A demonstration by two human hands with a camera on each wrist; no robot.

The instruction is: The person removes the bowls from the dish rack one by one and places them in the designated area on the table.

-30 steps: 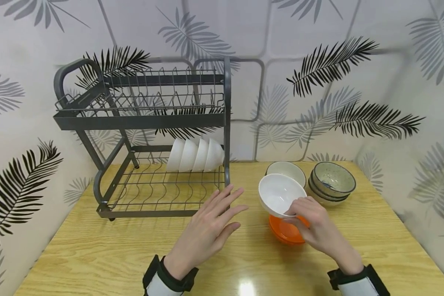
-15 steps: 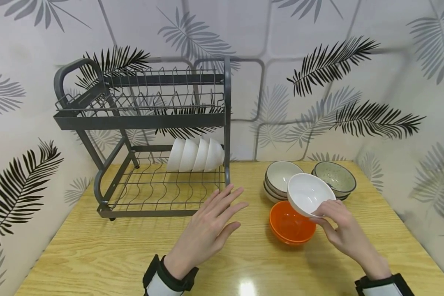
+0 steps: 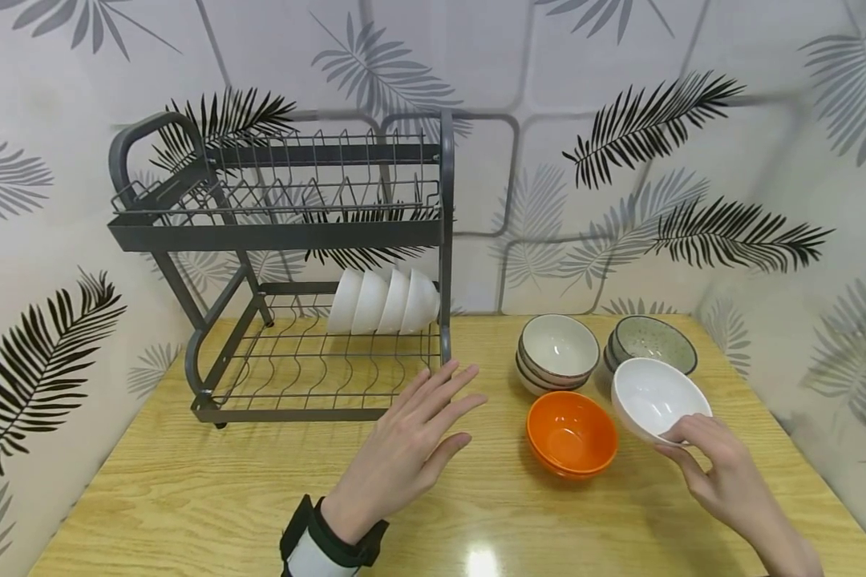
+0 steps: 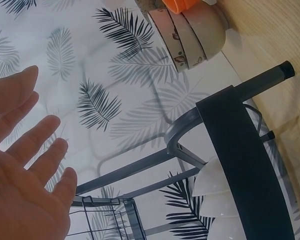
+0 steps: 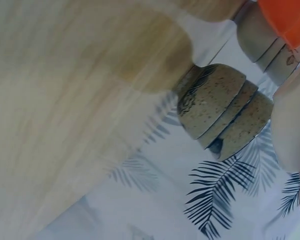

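My right hand (image 3: 729,473) pinches the near rim of a white bowl (image 3: 649,397), tilted and held above the right part of the table. In the right wrist view, only part of the white bowl (image 5: 292,120) shows at the right edge. My left hand (image 3: 407,445) is held in front of the rack's right end, fingers spread and straight, holding nothing; in the left wrist view its palm and fingers (image 4: 45,150) show. Left of the held bowl sit nested orange bowls (image 3: 573,437). Several white bowls (image 3: 382,303) stand on edge in the rack's lower tier.
A grey two-tier dish rack (image 3: 274,236) stands at the left against the patterned wall. Stacked cream bowls (image 3: 559,349) and stacked speckled green bowls (image 3: 657,340) sit at the back right of the wooden table (image 3: 209,497).
My right hand has carried the white bowl rightward, away from over the orange bowls, which now show fully. The left hand has stayed in place.
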